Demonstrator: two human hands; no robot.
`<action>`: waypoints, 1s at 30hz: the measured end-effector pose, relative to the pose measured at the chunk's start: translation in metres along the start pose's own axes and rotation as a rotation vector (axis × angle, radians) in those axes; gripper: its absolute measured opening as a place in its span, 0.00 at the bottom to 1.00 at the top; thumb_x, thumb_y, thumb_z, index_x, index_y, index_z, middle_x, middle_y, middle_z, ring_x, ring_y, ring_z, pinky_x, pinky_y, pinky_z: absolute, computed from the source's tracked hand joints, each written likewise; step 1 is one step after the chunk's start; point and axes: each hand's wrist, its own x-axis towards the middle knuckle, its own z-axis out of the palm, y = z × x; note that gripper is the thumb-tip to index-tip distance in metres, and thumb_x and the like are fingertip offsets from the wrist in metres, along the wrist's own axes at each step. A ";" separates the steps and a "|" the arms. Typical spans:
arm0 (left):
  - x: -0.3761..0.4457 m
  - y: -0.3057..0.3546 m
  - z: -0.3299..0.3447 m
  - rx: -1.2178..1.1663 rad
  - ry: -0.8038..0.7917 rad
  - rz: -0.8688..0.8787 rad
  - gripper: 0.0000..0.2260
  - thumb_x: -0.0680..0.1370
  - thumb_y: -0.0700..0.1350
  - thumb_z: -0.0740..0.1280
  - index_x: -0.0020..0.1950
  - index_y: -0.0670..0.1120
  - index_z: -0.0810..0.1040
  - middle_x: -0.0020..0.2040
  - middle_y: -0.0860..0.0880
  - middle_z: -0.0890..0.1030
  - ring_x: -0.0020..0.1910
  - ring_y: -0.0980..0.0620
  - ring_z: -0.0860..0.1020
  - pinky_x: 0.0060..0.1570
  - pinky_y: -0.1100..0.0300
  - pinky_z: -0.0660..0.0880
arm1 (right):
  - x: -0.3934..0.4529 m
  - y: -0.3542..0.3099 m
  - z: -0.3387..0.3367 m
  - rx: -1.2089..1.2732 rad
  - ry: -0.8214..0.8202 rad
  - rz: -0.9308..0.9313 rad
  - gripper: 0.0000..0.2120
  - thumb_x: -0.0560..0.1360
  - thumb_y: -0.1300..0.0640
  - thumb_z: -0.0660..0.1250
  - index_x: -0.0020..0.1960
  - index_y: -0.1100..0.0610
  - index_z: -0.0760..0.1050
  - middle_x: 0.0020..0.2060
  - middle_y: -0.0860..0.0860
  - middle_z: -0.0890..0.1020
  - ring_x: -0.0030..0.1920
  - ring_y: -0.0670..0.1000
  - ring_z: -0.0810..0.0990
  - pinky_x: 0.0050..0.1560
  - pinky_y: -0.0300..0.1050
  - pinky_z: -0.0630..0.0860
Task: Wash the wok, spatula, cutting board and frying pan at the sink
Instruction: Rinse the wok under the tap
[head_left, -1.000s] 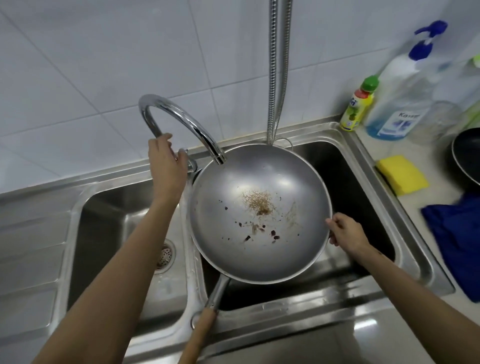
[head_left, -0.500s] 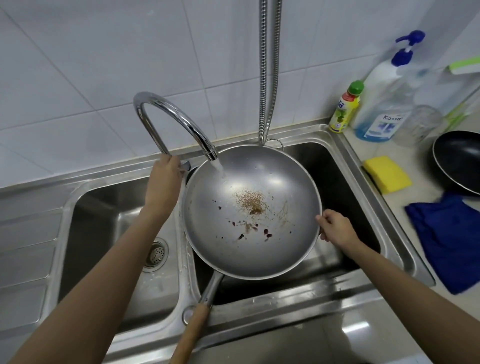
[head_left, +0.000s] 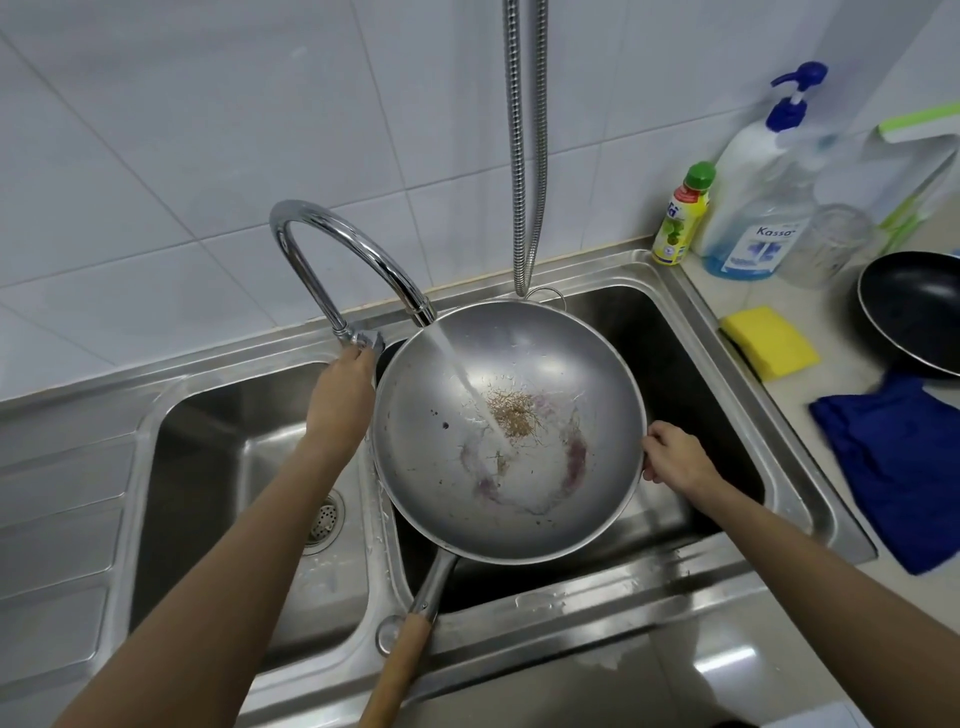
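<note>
A grey metal wok with a wooden handle sits over the right basin of a steel double sink. Brown food residue lies in its middle. Water runs from the curved tap into the wok and spreads reddish streaks. My left hand holds the tap lever at the tap's base. My right hand grips the wok's right rim. A black frying pan rests on the counter at the right edge. I cannot see the spatula or the cutting board.
A yellow sponge and a blue cloth lie on the counter right of the sink. Behind them stand a small green-capped bottle, a pump soap bottle and a glass jar. A metal hose hangs above the wok.
My left hand moved down to the lever at the tap's base and water started flowing into the wok. The residue is now wet and spreading. My right hand stayed on the rim.
</note>
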 end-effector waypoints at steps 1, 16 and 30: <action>-0.001 0.000 0.002 0.003 -0.014 -0.002 0.18 0.75 0.27 0.59 0.63 0.36 0.73 0.60 0.36 0.75 0.47 0.32 0.77 0.42 0.44 0.72 | 0.000 0.001 0.000 0.001 0.003 -0.004 0.09 0.79 0.60 0.57 0.45 0.64 0.73 0.36 0.59 0.81 0.36 0.53 0.79 0.38 0.45 0.75; -0.003 -0.001 0.027 0.054 -0.063 0.034 0.12 0.72 0.26 0.62 0.53 0.35 0.75 0.53 0.35 0.75 0.40 0.33 0.78 0.34 0.46 0.71 | 0.002 0.008 0.001 0.009 -0.010 -0.067 0.09 0.81 0.59 0.57 0.46 0.60 0.74 0.36 0.57 0.81 0.37 0.53 0.80 0.43 0.46 0.77; -0.003 -0.003 0.032 0.051 -0.028 0.045 0.10 0.71 0.25 0.62 0.48 0.36 0.74 0.49 0.36 0.75 0.37 0.35 0.76 0.31 0.49 0.67 | 0.008 0.006 -0.001 -0.030 -0.005 -0.084 0.09 0.80 0.59 0.58 0.46 0.61 0.74 0.33 0.57 0.82 0.36 0.54 0.81 0.46 0.52 0.79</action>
